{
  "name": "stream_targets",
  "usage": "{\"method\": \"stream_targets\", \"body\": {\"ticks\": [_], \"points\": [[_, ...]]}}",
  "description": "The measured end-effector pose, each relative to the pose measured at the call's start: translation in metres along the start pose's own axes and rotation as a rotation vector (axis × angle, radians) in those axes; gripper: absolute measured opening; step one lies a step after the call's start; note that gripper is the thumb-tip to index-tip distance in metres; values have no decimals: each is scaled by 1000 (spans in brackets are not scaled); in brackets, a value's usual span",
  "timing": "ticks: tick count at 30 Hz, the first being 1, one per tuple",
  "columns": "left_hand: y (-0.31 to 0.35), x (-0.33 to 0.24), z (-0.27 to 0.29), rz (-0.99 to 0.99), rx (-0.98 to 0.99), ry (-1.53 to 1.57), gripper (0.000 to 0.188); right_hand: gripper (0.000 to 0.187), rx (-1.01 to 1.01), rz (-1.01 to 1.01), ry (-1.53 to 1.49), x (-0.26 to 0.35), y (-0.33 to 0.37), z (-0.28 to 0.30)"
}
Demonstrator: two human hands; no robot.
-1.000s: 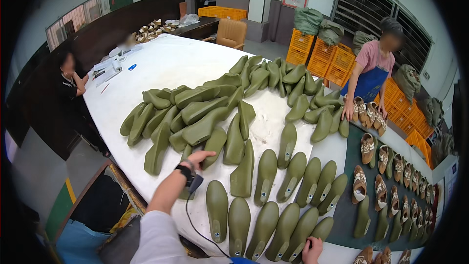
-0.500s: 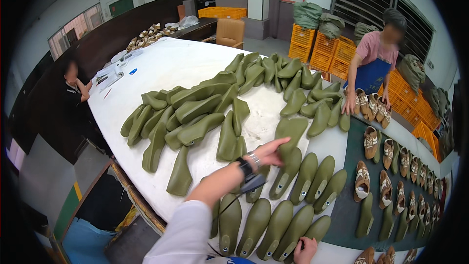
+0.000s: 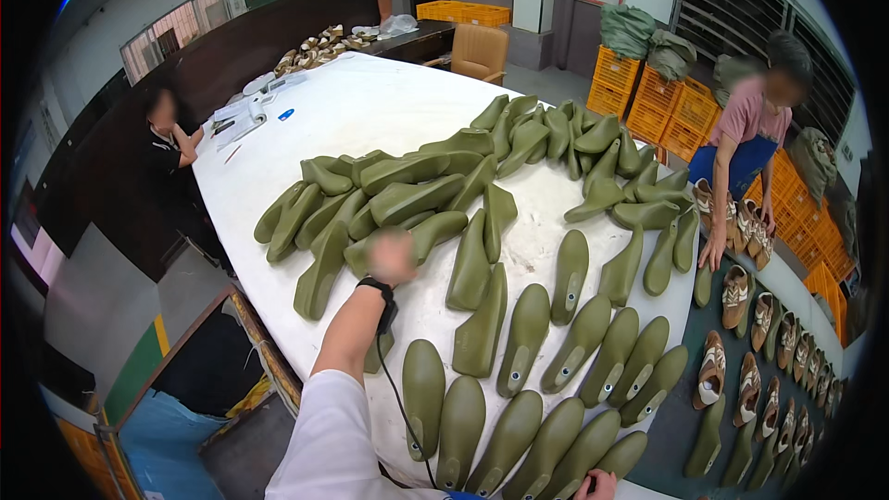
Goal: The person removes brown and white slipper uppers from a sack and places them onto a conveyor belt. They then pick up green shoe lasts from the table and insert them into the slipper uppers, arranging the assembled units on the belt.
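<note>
Olive-green shoe lasts cover much of the white table. My left hand [image 3: 392,256], smeared by motion, is over the heaped lasts [image 3: 412,199] on the left; its fingers cannot be made out. A dark band circles that wrist, and a cable hangs from it. Low in the picture, my right hand [image 3: 597,485] has its fingers curled at the lower end of a shoe last [image 3: 621,454], the rightmost of the front row. Beside it lie several more lasts [image 3: 511,440] in that row, soles up. Behind them runs a second row of lasts [image 3: 576,343].
A co-worker [image 3: 750,120] at the right handles brown-and-white shoes [image 3: 736,222]. Paired shoes and lasts line a dark green mat [image 3: 681,444]. Another person [image 3: 167,143] sits at the left edge. Papers and a tape roll [image 3: 257,111] lie at the far left of the white tabletop [image 3: 370,102].
My left hand has moved left from the rows to the heap. The last it was touching now lies apart behind the second row. My right hand stays by the front row; the view has shifted.
</note>
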State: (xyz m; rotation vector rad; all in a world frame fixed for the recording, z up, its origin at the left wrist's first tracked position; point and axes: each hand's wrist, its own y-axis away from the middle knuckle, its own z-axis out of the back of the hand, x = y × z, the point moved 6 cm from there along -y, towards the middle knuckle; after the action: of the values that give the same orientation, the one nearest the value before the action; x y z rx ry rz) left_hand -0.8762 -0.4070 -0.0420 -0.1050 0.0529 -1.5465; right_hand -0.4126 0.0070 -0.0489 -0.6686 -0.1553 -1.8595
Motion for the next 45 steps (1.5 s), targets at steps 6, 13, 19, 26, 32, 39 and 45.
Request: {"method": "stream_targets", "body": {"ticks": [6, 13, 19, 26, 32, 39, 45], "points": [[-4, 10, -31, 162, 236, 505, 84, 13, 11, -10, 41, 0, 1, -3], [102, -53, 21, -18, 725, 1740, 68, 13, -23, 28, 43, -2, 2, -5], [174, -126, 68, -493, 986, 1588, 81, 4, -85, 10, -27, -5, 2, -9], [126, 19, -4, -382, 353, -78, 104, 8, -136, 67, -15, -6, 3, -10], [191, 62, -33, -344, 54, 86, 111, 7, -113, 2, 3, -13, 4, -16], [169, 67, -18, -59, 426, 504, 101, 6, -120, 36, -4, -15, 3, -18], [202, -2, 28, 95, 963, 1929, 83, 6, -118, 21, -6, -17, 3, -19]]}}
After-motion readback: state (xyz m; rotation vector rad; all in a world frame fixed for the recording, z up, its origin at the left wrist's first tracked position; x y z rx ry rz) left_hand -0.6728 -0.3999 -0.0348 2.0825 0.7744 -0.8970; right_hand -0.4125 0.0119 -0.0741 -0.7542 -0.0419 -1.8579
